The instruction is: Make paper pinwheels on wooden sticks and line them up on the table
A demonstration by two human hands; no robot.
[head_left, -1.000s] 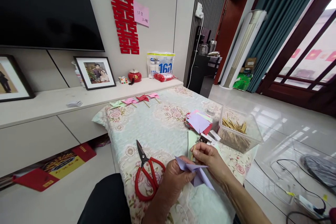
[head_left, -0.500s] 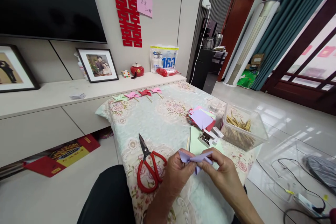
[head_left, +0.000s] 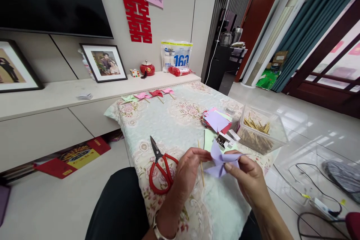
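Observation:
A purple paper pinwheel point(head_left: 217, 159) with curled blades is pinched by my right hand point(head_left: 249, 176), its thumb pressed near the centre. My left hand point(head_left: 189, 170) has its fingers stretched out at the pinwheel's left edge; whether they touch it I cannot tell. Beside those fingers a thin wooden stick point(head_left: 203, 176) runs lengthwise, partly covered by the hand. To the left lie red-handled scissors point(head_left: 160, 168), blades pointing away. Just beyond the pinwheel is a small open box point(head_left: 222, 140) of metal fasteners, on light green paper point(head_left: 208, 138).
Stacked coloured paper squares point(head_left: 218, 120) lie farther back, left of a clear plastic bin point(head_left: 277, 135) of sticks. Several finished pinwheels point(head_left: 156, 93) line the far edge of the cloth-covered table point(head_left: 180, 127). Cables and a power strip point(head_left: 323, 208) are on the floor at right.
Both hands pinched the pinwheel before; now the left fingers are straightened and off the centre. The pinwheel has turned to show its face and moved slightly right. More of the stick shows.

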